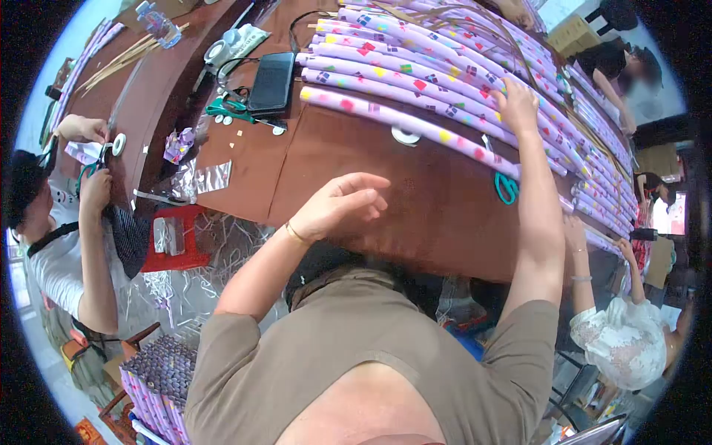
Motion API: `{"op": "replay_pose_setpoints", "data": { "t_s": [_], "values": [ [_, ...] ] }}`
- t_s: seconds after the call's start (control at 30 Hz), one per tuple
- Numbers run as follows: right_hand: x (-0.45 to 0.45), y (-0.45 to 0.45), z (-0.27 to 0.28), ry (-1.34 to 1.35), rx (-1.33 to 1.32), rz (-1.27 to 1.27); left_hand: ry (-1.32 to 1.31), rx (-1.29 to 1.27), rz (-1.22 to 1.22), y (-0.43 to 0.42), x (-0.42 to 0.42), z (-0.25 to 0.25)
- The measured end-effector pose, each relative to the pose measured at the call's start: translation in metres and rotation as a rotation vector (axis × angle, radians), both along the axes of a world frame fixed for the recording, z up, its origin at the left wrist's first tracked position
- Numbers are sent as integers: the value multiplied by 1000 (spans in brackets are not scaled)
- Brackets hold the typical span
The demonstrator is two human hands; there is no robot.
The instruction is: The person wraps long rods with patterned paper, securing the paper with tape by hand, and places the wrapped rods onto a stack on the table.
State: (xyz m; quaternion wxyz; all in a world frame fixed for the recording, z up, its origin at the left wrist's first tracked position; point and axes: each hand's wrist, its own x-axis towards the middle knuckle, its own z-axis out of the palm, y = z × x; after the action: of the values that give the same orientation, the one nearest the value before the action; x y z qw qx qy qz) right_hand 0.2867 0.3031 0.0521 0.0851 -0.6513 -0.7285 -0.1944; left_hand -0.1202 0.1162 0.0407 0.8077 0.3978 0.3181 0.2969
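Observation:
My left hand [337, 208] is held above the brown table near its front edge, fingers loosely bent and apart, with nothing in it. My right hand [517, 110] reaches out to a row of lilac patterned paper rolls [415, 78], and its spread fingers rest on top of them. A paler roll with pink and yellow spots [411, 130] lies nearest to me, in front of the row. A roll of white tape [405, 136] sits partly under it. Teal-handled scissors [506, 188] lie by my right forearm, their blades partly hidden beneath the rolls.
A black tablet-like device [271, 81], green-handled tool [226, 109] and clear plastic bag [213, 176] lie on the table [311, 163]. At left, a person's hands [93, 159] hold scissors and paper. Other people work at right. Bundled rolls [156, 378] stand behind me at left.

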Motion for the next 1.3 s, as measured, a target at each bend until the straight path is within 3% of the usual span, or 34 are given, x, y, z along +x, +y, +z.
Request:
{"op": "replay_pose_setpoints", "data": {
  "t_s": [0.07,0.17,0.23,0.3,0.37,0.5,0.6,0.63,0.73,0.83,1.0,1.07,1.3],
  "values": [
    [-9,-13,20,-31,72,104,21,36,38,3,5,6],
    [-23,-44,51,127,114,282,42,65,165,11,10,7],
    [-46,-82,76,256,-34,199,226,295,235,20,10,-16],
    [-68,-123,96,297,-198,89,229,298,250,23,9,-26],
    [-70,-157,86,381,-158,193,226,355,295,24,10,-34],
    [-86,-210,74,617,-334,91,227,248,308,25,11,-29],
    [-89,-237,49,636,-247,148,10,120,384,25,16,-5],
    [-99,-245,58,717,-370,80,13,114,386,25,17,6],
    [-103,-262,43,783,-408,93,-261,69,427,31,19,15],
    [-105,-271,37,842,-428,86,-298,56,417,33,19,20],
    [-106,-282,36,888,-480,77,-214,9,442,31,19,30],
    [-105,-283,35,889,-500,88,-65,52,455,30,17,29],
    [-99,-289,30,1069,-711,39,-134,37,453,28,17,30]
  ]
}}
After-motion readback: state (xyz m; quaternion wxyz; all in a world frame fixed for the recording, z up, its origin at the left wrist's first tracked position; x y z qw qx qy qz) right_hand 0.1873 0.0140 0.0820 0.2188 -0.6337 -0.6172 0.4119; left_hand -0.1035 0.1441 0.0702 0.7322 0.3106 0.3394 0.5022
